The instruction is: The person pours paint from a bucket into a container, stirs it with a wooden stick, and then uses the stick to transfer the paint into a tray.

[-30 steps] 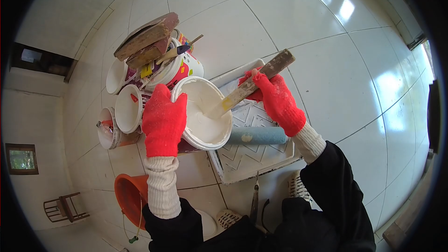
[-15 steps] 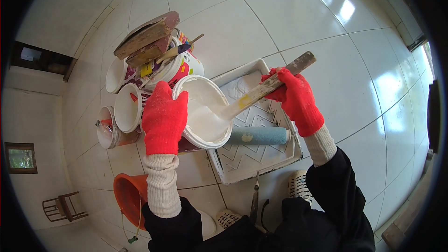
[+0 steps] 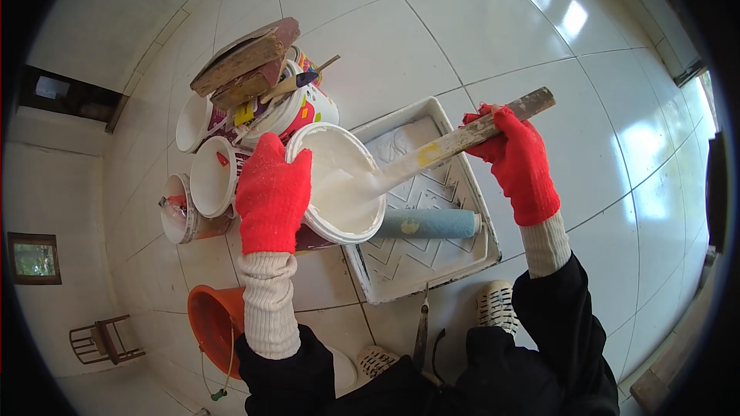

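In a red glove, my left hand [image 3: 271, 196] grips the near-left rim of a tilted paint bucket [image 3: 372, 233]. White paint [image 3: 339, 189] fills the part of it that I can see. My right hand [image 3: 518, 162], also red-gloved, is closed around a flat wooden stick [image 3: 462, 139]. The stick's lower end is coated white and dips into the paint. Beneath and to the right of the bucket lies a white paint tray [image 3: 486, 219] with a ridged slope and white paint at its far end. A blue roller [image 3: 435, 223] rests across the tray.
To the left stand several paint buckets [image 3: 213, 177], with worn wooden boards [image 3: 247, 65] and a paintbrush [image 3: 289, 86] on top of one. An orange bucket [image 3: 208, 316] is near my left forearm. A chair [image 3: 104, 340] stands farther left on the tiled floor [image 3: 555, 108].
My right hand has moved right and slightly outward, drawing the stick partway up out of the paint. The bucket and my left hand have barely moved.
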`<act>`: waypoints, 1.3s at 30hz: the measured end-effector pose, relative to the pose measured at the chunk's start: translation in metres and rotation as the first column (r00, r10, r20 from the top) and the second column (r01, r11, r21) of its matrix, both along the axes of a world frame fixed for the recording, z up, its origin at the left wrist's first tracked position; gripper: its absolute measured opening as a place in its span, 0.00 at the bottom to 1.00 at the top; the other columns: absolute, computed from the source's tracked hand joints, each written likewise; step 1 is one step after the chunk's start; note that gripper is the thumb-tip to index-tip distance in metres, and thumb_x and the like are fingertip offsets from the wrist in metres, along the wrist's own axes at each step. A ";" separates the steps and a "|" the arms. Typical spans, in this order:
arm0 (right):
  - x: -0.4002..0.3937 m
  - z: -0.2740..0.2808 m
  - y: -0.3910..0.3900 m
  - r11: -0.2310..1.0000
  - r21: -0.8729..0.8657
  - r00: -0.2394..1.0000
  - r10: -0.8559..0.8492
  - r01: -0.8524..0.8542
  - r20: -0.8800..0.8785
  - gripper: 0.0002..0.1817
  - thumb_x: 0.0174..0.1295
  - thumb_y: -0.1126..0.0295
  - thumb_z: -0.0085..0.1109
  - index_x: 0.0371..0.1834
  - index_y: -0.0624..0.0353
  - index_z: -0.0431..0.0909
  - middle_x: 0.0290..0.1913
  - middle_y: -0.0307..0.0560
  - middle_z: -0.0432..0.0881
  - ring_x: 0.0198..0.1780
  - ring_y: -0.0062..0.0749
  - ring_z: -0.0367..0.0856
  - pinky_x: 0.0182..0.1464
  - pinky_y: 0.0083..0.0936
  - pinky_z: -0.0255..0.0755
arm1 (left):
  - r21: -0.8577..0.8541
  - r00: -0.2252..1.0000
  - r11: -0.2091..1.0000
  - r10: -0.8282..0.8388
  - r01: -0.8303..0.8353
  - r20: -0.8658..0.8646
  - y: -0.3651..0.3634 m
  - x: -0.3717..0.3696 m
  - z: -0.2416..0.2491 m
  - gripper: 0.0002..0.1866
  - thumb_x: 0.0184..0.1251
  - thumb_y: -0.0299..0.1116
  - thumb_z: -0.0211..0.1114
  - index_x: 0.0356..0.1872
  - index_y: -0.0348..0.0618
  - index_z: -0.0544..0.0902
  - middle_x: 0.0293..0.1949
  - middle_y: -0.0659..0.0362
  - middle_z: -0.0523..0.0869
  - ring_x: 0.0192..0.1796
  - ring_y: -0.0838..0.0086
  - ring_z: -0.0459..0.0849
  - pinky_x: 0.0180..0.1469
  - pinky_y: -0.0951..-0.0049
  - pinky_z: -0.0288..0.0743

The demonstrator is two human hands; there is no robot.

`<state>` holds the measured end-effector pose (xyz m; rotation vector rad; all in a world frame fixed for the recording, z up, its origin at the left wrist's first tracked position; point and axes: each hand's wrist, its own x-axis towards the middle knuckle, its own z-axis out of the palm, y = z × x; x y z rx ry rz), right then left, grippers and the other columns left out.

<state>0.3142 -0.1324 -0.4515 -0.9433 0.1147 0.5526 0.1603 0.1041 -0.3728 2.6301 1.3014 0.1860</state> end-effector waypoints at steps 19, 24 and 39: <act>0.023 0.028 -0.050 0.989 0.087 0.977 -0.135 0.122 0.162 0.20 0.69 0.65 0.48 0.54 0.73 0.67 0.51 0.62 0.76 0.56 0.51 0.76 0.59 0.44 0.75 | -0.055 0.998 0.998 -0.014 0.011 -0.065 -0.005 0.003 0.008 0.19 0.58 0.46 0.63 0.37 0.41 0.73 0.36 0.47 0.82 0.42 0.49 0.81 0.43 0.53 0.72; 0.021 0.045 -0.061 0.980 0.074 0.949 -0.195 0.182 0.247 0.21 0.69 0.66 0.50 0.56 0.73 0.65 0.52 0.64 0.76 0.56 0.51 0.76 0.61 0.44 0.73 | -0.002 0.996 0.999 -0.033 0.033 -0.078 -0.004 0.002 0.007 0.19 0.58 0.47 0.63 0.37 0.41 0.73 0.36 0.47 0.82 0.42 0.48 0.81 0.43 0.52 0.72; -0.009 0.092 -0.055 0.932 -0.144 0.792 -0.194 0.333 0.579 0.23 0.70 0.60 0.50 0.56 0.72 0.69 0.46 0.60 0.81 0.47 0.44 0.83 0.50 0.30 0.78 | 0.051 0.998 0.996 -0.069 0.070 -0.008 -0.003 -0.001 0.003 0.19 0.56 0.48 0.64 0.31 0.43 0.71 0.30 0.52 0.79 0.38 0.54 0.77 0.42 0.58 0.69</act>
